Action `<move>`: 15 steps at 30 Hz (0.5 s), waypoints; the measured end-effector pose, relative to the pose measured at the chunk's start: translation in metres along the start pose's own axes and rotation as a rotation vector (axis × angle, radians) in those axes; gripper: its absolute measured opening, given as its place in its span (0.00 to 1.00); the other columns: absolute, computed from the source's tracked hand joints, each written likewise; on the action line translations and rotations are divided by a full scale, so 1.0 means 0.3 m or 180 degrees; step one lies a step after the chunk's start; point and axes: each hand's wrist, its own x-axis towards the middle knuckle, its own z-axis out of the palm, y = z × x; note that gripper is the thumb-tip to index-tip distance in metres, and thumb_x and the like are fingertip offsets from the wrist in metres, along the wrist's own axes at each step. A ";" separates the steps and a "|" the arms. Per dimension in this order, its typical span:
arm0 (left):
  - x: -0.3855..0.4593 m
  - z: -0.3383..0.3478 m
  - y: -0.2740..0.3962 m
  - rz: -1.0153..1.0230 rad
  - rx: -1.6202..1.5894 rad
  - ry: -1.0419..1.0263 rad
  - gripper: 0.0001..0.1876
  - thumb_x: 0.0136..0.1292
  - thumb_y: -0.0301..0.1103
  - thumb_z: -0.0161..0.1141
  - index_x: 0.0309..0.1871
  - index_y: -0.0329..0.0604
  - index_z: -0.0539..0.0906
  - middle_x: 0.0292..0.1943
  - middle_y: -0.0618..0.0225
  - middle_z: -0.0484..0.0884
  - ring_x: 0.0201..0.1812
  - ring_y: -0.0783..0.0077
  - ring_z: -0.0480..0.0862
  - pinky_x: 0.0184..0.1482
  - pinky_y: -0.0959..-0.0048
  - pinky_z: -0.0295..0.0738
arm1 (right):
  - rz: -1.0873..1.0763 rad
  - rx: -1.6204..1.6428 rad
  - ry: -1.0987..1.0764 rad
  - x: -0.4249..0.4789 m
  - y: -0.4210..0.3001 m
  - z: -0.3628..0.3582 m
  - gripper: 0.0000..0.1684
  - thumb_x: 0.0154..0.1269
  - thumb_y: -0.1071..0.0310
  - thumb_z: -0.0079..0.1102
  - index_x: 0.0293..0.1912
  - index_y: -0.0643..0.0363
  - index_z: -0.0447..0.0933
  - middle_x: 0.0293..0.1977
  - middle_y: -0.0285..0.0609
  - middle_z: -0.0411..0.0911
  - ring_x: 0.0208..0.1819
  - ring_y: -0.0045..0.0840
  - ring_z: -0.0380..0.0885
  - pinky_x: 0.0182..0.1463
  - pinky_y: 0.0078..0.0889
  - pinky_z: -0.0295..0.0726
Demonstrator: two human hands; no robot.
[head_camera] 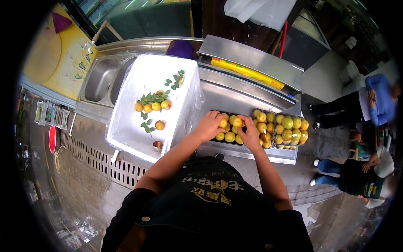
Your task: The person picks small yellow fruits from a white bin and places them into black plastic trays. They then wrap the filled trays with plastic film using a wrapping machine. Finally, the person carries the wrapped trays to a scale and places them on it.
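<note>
In front of me on a stainless steel counter, a black plastic tray (216, 140) holds several round yellow fruits (230, 137), which look like plums. My left hand (207, 126) grips one yellow fruit (223, 123) at the tray's left side. Across from it, my right hand (251, 134) has its fingers and thumb around another yellow fruit (237, 122). Just right of that hand stand a filled fruit pack (264, 127) and, overlapping it, a clear-wrapped fruit pack (291, 130). To the left sits a white foam box (132, 126), lined with clear plastic, holding several loose fruits (156, 106) and leafy sprigs (146, 98).
A double steel sink (100, 80) lies beyond the foam box at left. Behind the tray, a raised steel shelf (252, 53) has a yellow box (245, 73) under it. Two people (379, 97) (359, 176) stand at right. A slotted floor drain (94, 154) runs at left.
</note>
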 end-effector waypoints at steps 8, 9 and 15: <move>-0.018 0.061 -0.013 -0.0385 -0.0362 0.0169 0.31 0.51 0.35 0.67 0.60 0.45 0.69 0.51 0.55 0.72 0.55 0.48 0.72 0.57 0.60 0.71 | -0.0214 -0.0862 -0.0254 0.005 0.004 0.060 0.29 0.57 0.69 0.61 0.60 0.51 0.69 0.56 0.40 0.73 0.60 0.39 0.67 0.62 0.40 0.63; -0.027 0.054 -0.006 -0.0509 -0.0466 0.0220 0.32 0.51 0.35 0.67 0.61 0.45 0.69 0.52 0.55 0.71 0.55 0.48 0.72 0.57 0.59 0.70 | -0.0271 -0.0923 -0.0341 0.010 0.001 0.059 0.30 0.58 0.69 0.60 0.61 0.51 0.69 0.57 0.40 0.73 0.61 0.39 0.66 0.63 0.41 0.63; -0.086 -0.126 0.071 -0.0146 -0.0299 0.0521 0.30 0.54 0.35 0.66 0.61 0.45 0.68 0.54 0.55 0.70 0.55 0.49 0.74 0.55 0.60 0.73 | -0.0491 -0.1368 -0.0419 -0.009 0.025 0.069 0.33 0.54 0.70 0.63 0.61 0.54 0.68 0.60 0.40 0.68 0.60 0.41 0.64 0.64 0.42 0.62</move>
